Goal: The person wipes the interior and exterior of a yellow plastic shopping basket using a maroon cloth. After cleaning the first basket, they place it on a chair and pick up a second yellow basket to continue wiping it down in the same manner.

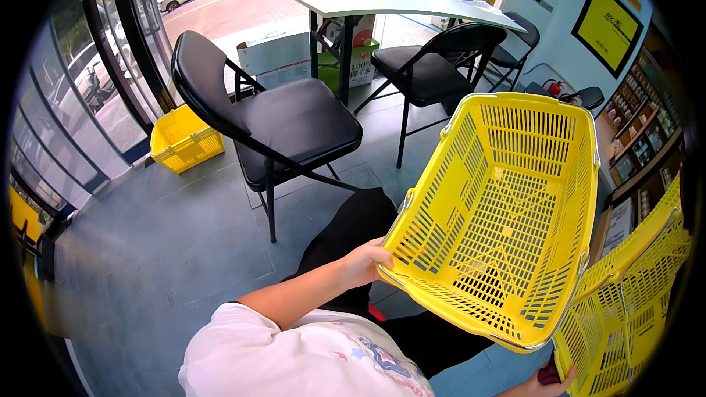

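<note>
An empty yellow plastic shopping basket (537,99), slotted and with thin metal handles folded to its rim, is tilted up in front of me at the right. My left hand (365,262) is closed on its near left corner, thumb over the rim. Low at the right, my right hand (543,384) is partly cut off by the picture's edge. Its fingers close around a dark red, cloth-like bundle (548,373) beside the rim of a second yellow basket (625,254). That basket stands at the far right, partly behind the first one.
Black folding chairs (298,119) stand ahead, by a white table (397,1) with dark red fruit and a white plastic bag on it. Another yellow basket (187,154) is on the floor by the glass front. Boxes (276,57) sit under the table; shelves (640,129) line the right.
</note>
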Motion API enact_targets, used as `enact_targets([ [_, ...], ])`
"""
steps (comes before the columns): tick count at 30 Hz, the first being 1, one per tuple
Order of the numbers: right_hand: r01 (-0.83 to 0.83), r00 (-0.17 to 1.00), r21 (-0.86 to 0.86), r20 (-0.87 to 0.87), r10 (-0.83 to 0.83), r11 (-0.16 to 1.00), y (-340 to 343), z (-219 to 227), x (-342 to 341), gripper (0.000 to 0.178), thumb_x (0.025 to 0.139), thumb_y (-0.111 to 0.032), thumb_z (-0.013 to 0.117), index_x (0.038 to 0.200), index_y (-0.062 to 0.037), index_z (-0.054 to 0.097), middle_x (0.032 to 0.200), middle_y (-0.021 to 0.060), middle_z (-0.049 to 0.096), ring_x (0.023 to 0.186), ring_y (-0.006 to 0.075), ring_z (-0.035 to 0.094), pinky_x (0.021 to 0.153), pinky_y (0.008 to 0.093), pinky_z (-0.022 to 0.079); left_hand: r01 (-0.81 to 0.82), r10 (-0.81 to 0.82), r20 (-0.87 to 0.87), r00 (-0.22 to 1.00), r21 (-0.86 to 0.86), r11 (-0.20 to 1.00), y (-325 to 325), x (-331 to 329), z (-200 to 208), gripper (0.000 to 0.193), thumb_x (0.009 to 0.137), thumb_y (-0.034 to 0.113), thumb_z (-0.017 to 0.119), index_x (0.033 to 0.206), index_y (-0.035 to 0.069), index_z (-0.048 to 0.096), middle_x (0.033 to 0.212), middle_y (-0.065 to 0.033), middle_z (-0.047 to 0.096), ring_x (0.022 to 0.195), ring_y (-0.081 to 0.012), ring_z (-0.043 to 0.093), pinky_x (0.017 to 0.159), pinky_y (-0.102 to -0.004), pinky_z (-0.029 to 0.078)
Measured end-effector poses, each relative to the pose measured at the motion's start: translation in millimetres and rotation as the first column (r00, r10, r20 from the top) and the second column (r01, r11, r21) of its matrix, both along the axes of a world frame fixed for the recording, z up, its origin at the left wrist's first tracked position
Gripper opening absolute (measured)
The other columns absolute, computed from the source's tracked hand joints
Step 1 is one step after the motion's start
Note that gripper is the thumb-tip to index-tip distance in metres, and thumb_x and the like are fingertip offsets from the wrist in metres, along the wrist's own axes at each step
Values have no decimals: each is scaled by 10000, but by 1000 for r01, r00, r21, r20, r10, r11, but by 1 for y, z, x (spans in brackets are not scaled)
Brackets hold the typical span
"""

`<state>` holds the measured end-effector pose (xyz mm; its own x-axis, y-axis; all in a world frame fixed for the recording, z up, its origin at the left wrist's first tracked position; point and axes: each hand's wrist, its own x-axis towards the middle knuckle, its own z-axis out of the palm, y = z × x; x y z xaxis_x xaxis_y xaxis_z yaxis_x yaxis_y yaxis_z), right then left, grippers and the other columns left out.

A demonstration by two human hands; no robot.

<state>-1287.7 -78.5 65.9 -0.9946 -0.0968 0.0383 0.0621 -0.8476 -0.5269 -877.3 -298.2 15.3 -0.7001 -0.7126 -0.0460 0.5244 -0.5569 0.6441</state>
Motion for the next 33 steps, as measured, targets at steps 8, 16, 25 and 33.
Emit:
enact_targets([
  [8,26,974,-62,-223,-39,998,46,4,162,254,787,-187,677,1003,-59,640,951,127,642,819,212,608,712,353,538,80,-79,-65,995,22,997,61,116,-4,563,676,-25,508,1238,-38,478,1223,-198,584,1062,-291,627,901,-377,526],
  [16,68,968,4,-242,-65,998,89,-31,281,433,806,-252,694,1167,-47,571,1132,161,599,1032,223,582,835,372,518,185,-185,-24,983,-1,983,109,220,-50,621,679,-22,517,1296,-28,457,1298,-209,528,1117,-304,587,933,-364,505],
  [25,-89,992,8,-89,90,996,151,-166,319,490,863,-186,607,1275,13,433,1236,195,527,1104,308,553,907,447,497,188,-186,91,978,-18,982,178,318,-108,626,669,-8,540,1287,-36,446,1261,-219,548,1091,-295,608,930,-364,508],
  [33,-195,959,17,-207,195,981,212,-120,356,505,906,-150,532,1334,54,359,1268,208,516,1135,348,554,971,509,474,124,-122,-48,991,45,991,250,429,-93,638,659,-25,524,1291,-40,437,1268,-217,537,1125,-311,579,962,-385,484],
])
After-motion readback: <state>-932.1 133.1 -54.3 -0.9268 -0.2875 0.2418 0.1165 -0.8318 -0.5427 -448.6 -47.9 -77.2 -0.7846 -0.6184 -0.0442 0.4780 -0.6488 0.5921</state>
